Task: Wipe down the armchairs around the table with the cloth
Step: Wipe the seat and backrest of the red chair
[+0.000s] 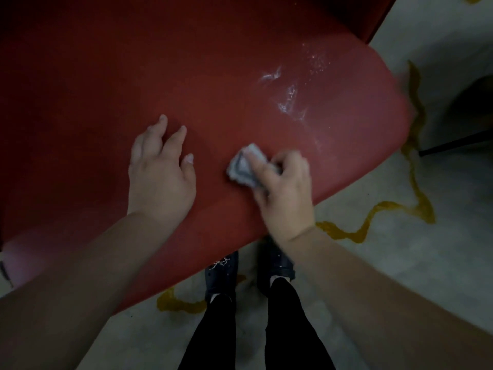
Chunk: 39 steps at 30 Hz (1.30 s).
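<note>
One crumpled grey cloth point(244, 166), gripped on red armchair point(213, 76), wet streaks point(288, 100)

The red armchair seat point(213, 84) fills most of my view, its smooth rounded front edge nearest me and running up toward the far right. White wet streaks glisten on its right part. The small grey cloth point(244, 166), bunched into a wad, lies pressed on the seat near the front edge, left of those streaks; it looks damp, though the dim light makes that hard to confirm.
</note>
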Each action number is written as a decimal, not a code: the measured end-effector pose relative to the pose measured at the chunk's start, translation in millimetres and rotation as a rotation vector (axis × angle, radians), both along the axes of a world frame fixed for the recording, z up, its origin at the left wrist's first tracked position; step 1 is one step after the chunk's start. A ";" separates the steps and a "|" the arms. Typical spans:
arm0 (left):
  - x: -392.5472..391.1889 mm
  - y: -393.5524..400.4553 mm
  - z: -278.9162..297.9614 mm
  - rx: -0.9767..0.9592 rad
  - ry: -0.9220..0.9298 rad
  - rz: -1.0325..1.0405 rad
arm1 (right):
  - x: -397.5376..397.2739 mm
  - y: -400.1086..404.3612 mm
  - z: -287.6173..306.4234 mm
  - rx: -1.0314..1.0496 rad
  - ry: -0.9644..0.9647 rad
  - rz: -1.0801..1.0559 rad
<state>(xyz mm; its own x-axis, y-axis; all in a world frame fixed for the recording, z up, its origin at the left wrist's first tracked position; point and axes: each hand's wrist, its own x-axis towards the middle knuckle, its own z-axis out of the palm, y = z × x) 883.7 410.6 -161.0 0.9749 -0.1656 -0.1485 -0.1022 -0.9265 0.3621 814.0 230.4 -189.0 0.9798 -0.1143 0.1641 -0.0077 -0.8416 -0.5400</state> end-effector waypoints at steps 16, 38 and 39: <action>27.4 -28.4 -0.4 0.002 0.047 -0.042 | 47.8 -105.8 4.2 -0.168 0.009 0.009; 118.6 -44.6 -5.2 0.067 0.282 -0.016 | 118.9 -74.0 4.0 0.078 0.021 0.026; 120.6 -42.0 -4.2 0.083 0.303 -0.040 | 112.9 -76.0 4.3 0.085 0.034 0.111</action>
